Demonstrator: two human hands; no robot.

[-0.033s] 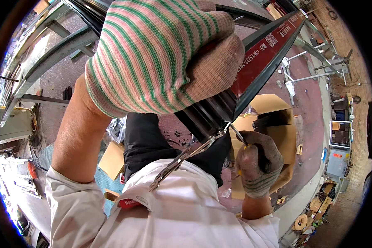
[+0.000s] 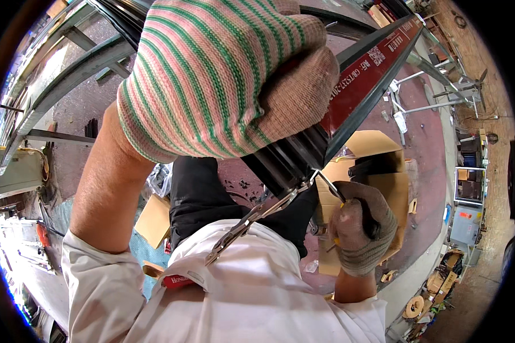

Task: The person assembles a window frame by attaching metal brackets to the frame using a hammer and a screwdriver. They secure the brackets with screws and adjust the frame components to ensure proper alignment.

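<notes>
My left hand [image 2: 229,80], in a pink and green striped knit glove, is closed around a black metal frame profile [image 2: 283,163] with a red film [image 2: 360,86] along one face. From the profile's near end a metal hinge arm [image 2: 252,216] slants down to the left, over my shirt. In my gloved right hand [image 2: 360,228] is a screwdriver with a thin metal shaft [image 2: 330,184] and bits of yellow at the fist. Its tip meets the profile's lower corner, where the hinge arm ends. Most of its handle is hidden in my fingers.
Below and right of the profile stands an open cardboard box [image 2: 377,143] holding something black. Grey metal rails [image 2: 68,86] run along the left. A cardboard piece [image 2: 153,220] lies left of my legs. Light metal bars [image 2: 429,108] lie on the floor at right.
My right fist has turned slightly and shifted a little right, and a short metal end now shows at its lower left side. The left hand and profile stay nearly still.
</notes>
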